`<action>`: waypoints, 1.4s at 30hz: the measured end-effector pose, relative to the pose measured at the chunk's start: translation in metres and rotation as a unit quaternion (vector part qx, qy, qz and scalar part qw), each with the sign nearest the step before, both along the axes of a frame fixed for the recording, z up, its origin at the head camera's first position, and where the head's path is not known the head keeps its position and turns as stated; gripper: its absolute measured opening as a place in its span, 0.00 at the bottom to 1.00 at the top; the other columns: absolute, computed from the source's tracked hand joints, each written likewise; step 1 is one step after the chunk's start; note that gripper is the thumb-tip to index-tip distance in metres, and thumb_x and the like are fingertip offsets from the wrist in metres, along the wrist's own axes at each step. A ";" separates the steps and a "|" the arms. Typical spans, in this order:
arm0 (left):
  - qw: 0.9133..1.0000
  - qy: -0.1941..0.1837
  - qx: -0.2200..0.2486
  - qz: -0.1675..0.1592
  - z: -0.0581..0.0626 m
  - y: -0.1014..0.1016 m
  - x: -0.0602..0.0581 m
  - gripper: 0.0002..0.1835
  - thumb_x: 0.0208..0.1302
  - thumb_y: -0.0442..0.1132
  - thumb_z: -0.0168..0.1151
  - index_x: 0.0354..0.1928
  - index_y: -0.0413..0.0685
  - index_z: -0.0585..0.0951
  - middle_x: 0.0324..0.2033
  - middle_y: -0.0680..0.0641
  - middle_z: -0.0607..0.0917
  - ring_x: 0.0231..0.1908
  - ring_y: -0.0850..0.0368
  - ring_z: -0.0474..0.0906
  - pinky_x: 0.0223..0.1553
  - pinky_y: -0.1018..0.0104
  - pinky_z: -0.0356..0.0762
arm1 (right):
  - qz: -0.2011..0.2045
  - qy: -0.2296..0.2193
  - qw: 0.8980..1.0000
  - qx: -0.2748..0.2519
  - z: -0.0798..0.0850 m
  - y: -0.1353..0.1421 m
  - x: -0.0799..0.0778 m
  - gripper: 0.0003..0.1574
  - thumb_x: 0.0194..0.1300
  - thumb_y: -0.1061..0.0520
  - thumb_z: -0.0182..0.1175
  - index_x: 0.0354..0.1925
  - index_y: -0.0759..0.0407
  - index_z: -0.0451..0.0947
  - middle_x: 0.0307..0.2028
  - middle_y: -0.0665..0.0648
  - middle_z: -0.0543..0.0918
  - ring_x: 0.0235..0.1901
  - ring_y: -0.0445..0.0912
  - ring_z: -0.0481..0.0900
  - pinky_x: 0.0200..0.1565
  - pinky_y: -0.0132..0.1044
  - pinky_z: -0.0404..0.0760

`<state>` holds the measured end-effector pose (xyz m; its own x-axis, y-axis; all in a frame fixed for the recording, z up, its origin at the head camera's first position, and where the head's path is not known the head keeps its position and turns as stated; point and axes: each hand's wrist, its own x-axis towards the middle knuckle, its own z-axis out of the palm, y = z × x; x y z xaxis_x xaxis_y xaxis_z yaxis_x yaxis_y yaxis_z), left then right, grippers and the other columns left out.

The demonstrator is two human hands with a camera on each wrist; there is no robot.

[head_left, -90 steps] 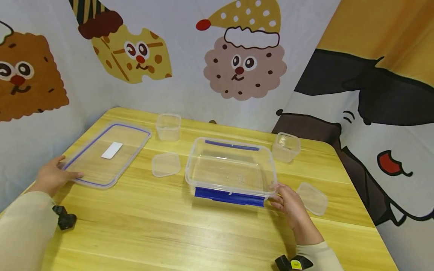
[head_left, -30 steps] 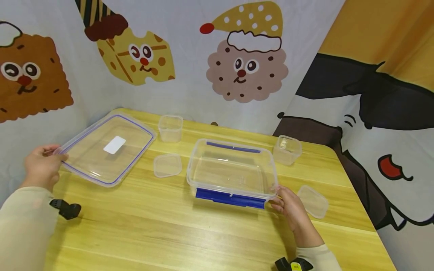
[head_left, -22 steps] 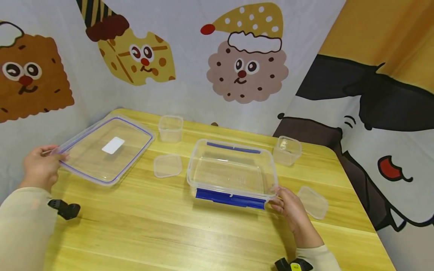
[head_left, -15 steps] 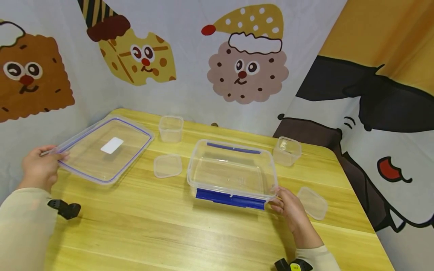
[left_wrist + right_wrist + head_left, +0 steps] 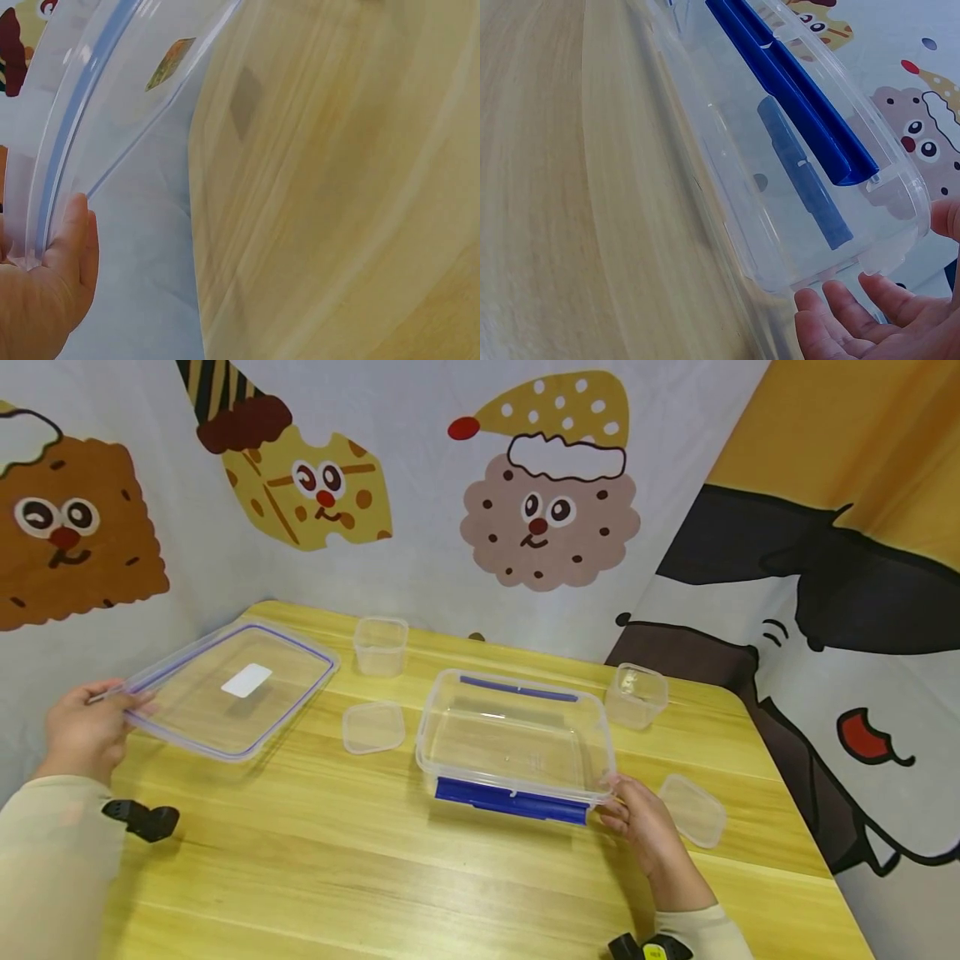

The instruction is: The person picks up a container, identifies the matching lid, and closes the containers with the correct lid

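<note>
My left hand [image 5: 86,727] pinches the near-left corner of a large clear plastic lid [image 5: 288,710] with a blue seal and a white label [image 5: 246,680]. The lid is raised off the table at a tilt; in the left wrist view the thumb presses against its rim and the label's shadow falls on the wood below. My right hand [image 5: 645,818] holds the near-right corner of a clear rectangular food container [image 5: 498,739], thumb at the rim and fingers lower at its end wall. Blue clips [image 5: 512,800] line its long sides. It sits upright, without a lid.
Two small clear tubs stand toward the back, a left one [image 5: 380,647] and a right one [image 5: 636,693]. Two small lids lie flat: one [image 5: 373,727] left of the container, another [image 5: 692,810] beside my right hand. A printed curtain [image 5: 420,577] hangs behind the wooden table [image 5: 360,877].
My left hand has lifted the large lid's near-left side off the table, then drawn it slightly left. The right hand and the container have stayed in place.
</note>
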<state>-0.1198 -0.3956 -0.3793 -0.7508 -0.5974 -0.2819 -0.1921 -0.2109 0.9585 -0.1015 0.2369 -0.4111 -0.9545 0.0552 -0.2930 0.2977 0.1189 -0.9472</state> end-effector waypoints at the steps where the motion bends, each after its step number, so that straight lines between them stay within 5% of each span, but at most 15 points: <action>1: 1.000 0.003 0.004 -0.001 0.001 0.000 0.000 0.13 0.59 0.35 0.56 0.42 0.58 0.66 0.39 0.54 0.68 0.24 0.71 0.79 0.15 0.75 0.69 | 0.000 -0.003 1.000 -0.001 0.006 -0.002 0.002 0.34 0.67 0.44 0.46 0.60 0.68 0.61 0.51 0.53 0.70 0.40 0.37 0.76 0.44 0.33 0.76; 5: 1.000 0.021 0.017 -0.008 0.007 0.003 0.004 0.13 0.60 0.34 0.56 0.43 0.57 0.66 0.33 0.57 0.73 0.24 0.68 0.80 0.10 0.65 0.55 | 0.006 -0.007 1.000 0.002 0.016 -0.006 0.006 0.34 0.68 0.45 0.44 0.61 0.69 0.58 0.51 0.53 0.70 0.40 0.37 0.75 0.46 0.34 0.75; 11: 0.999 0.036 0.028 0.000 0.018 0.007 0.010 0.13 0.61 0.33 0.54 0.42 0.57 0.65 0.20 0.61 0.79 0.21 0.67 0.79 0.10 0.66 0.56 | 0.015 0.018 1.000 -0.004 0.010 -0.004 0.005 0.35 0.66 0.44 0.47 0.58 0.71 0.61 0.51 0.56 0.70 0.39 0.37 0.76 0.43 0.33 0.76; 18: 0.998 0.048 0.034 0.017 0.026 0.008 0.013 0.12 0.62 0.36 0.53 0.43 0.60 0.66 0.20 0.61 0.81 0.20 0.64 0.79 0.08 0.61 0.46 | 0.012 0.014 1.000 -0.002 0.014 -0.006 0.005 0.34 0.65 0.45 0.47 0.57 0.71 0.61 0.51 0.56 0.70 0.39 0.37 0.76 0.44 0.34 0.75; 25: 0.993 0.092 0.048 0.046 0.031 0.008 0.011 0.13 0.58 0.34 0.56 0.44 0.53 0.67 0.43 0.57 0.67 0.24 0.63 0.81 0.14 0.74 0.70 | 0.004 -0.005 1.000 0.001 0.017 -0.008 0.005 0.32 0.68 0.47 0.44 0.59 0.70 0.59 0.55 0.60 0.67 0.39 0.36 0.76 0.45 0.34 0.75; 37: 0.983 0.152 0.086 0.057 0.047 0.021 0.010 0.18 0.56 0.28 0.58 0.45 0.50 0.66 0.43 0.54 0.65 0.27 0.64 0.81 0.30 0.75 0.78 | 0.012 0.008 1.000 0.009 0.015 -0.006 0.006 0.35 0.66 0.44 0.45 0.58 0.70 0.61 0.55 0.60 0.66 0.40 0.38 0.75 0.46 0.36 0.75; 42: 0.974 0.187 0.114 0.049 0.052 0.030 0.010 0.20 0.54 0.27 0.59 0.46 0.47 0.65 0.44 0.52 0.66 0.28 0.62 0.82 0.32 0.73 0.79 | 0.013 0.023 1.000 0.000 -0.002 0.003 0.001 0.34 0.64 0.41 0.49 0.55 0.68 0.64 0.52 0.57 0.69 0.40 0.38 0.76 0.42 0.33 0.76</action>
<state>-0.1094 -0.3661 -0.3277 -0.7692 -0.6251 -0.1325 0.1940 -0.4261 0.8836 -0.1005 0.2396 -0.4133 -0.9681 0.0292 -0.2488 0.2505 0.1260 -0.9599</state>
